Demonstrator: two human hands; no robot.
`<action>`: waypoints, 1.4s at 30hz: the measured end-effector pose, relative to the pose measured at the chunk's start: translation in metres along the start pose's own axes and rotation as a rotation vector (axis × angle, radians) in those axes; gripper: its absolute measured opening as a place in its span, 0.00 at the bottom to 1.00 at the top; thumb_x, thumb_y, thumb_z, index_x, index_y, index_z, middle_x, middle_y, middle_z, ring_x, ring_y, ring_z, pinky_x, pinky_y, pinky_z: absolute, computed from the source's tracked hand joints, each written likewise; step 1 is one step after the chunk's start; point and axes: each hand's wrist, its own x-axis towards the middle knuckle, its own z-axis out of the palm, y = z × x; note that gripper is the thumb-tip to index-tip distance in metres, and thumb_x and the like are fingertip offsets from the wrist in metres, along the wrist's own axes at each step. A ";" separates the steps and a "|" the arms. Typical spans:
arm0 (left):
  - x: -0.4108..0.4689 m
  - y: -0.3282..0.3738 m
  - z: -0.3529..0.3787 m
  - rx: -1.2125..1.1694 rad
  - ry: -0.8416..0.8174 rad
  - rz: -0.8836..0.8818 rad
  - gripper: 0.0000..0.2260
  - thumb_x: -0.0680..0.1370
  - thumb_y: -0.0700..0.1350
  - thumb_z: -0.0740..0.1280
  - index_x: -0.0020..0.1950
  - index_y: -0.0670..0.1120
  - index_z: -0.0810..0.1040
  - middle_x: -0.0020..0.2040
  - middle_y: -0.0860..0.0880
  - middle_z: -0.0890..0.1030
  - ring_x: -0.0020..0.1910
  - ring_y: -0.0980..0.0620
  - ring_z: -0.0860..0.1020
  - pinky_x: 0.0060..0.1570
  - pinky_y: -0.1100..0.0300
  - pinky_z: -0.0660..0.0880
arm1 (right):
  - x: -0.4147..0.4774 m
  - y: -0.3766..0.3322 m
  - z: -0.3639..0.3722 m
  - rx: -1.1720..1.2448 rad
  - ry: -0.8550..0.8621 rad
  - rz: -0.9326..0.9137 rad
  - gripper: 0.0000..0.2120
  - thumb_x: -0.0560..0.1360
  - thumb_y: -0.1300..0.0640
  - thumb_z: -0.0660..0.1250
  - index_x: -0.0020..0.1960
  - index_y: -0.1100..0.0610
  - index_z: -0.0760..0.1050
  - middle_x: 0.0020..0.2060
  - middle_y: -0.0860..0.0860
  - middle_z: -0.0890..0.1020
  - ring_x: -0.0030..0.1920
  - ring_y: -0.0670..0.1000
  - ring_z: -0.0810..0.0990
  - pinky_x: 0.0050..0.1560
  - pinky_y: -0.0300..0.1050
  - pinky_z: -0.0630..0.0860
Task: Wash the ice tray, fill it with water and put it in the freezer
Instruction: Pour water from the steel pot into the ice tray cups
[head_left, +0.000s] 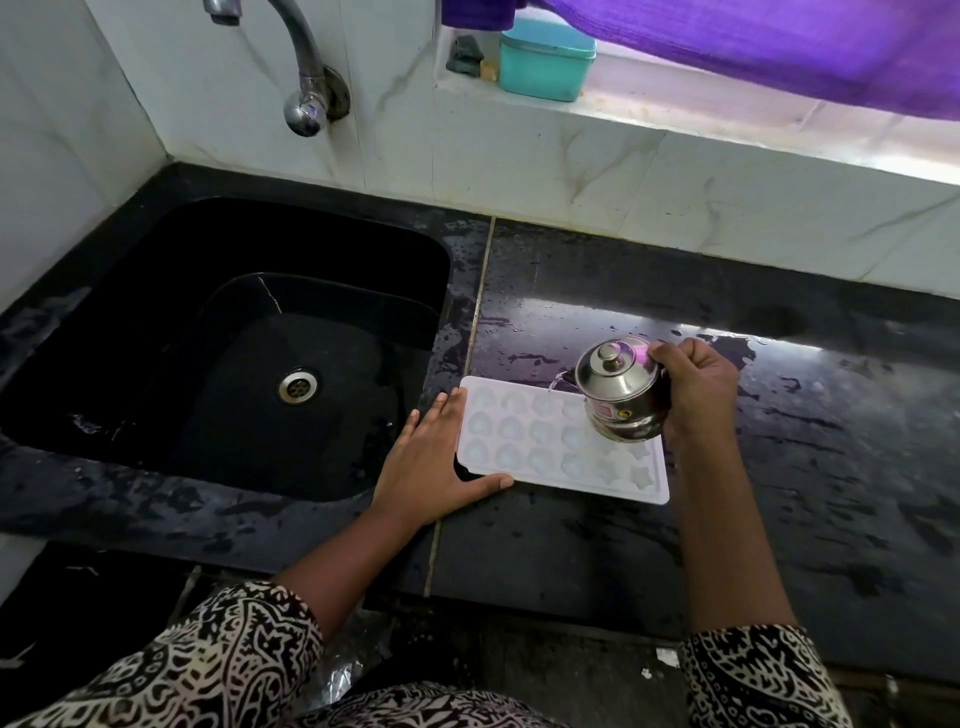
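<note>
A white ice tray (550, 447) lies flat on the dark, wet counter (779, 441), just to the right of the black sink (208, 338). The left hand (436, 457) is open, with straight fingers laid against the left end of the tray and the thumb stretched along its near edge. The right hand (696, 389) grips a small steel pot (621, 397) with a lid, fingers curled around its side. The pot is tilted over the far right part of the tray, and a thin stream of water (558, 382) runs from its spout toward the tray. Several hollows of the tray look shiny, but I cannot tell how full they are. A steel tap (306, 67) comes out of the white wall above the sink. On the window ledge behind stands a turquoise box (545, 62), under a purple cloth (779, 41). Both sleeves (234, 649) carry a black and cream pattern.
</note>
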 end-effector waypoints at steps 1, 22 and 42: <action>0.000 0.000 0.000 -0.001 -0.002 -0.001 0.54 0.65 0.79 0.54 0.80 0.48 0.45 0.81 0.52 0.51 0.79 0.56 0.48 0.76 0.54 0.45 | 0.000 0.000 0.000 0.000 0.001 -0.001 0.12 0.71 0.62 0.67 0.32 0.55 0.69 0.29 0.51 0.73 0.32 0.47 0.72 0.35 0.40 0.74; 0.001 -0.002 0.002 0.000 0.001 -0.001 0.54 0.64 0.79 0.53 0.80 0.48 0.45 0.80 0.52 0.52 0.79 0.57 0.48 0.76 0.55 0.45 | 0.000 -0.001 -0.001 -0.002 0.017 0.014 0.10 0.71 0.62 0.67 0.33 0.56 0.70 0.30 0.52 0.74 0.34 0.48 0.73 0.34 0.38 0.75; 0.001 -0.002 0.001 0.001 -0.008 -0.001 0.55 0.64 0.80 0.53 0.80 0.48 0.44 0.81 0.52 0.52 0.79 0.56 0.48 0.77 0.53 0.46 | -0.001 -0.007 -0.005 0.317 0.066 0.140 0.10 0.71 0.66 0.65 0.33 0.57 0.72 0.25 0.47 0.76 0.29 0.46 0.74 0.32 0.37 0.73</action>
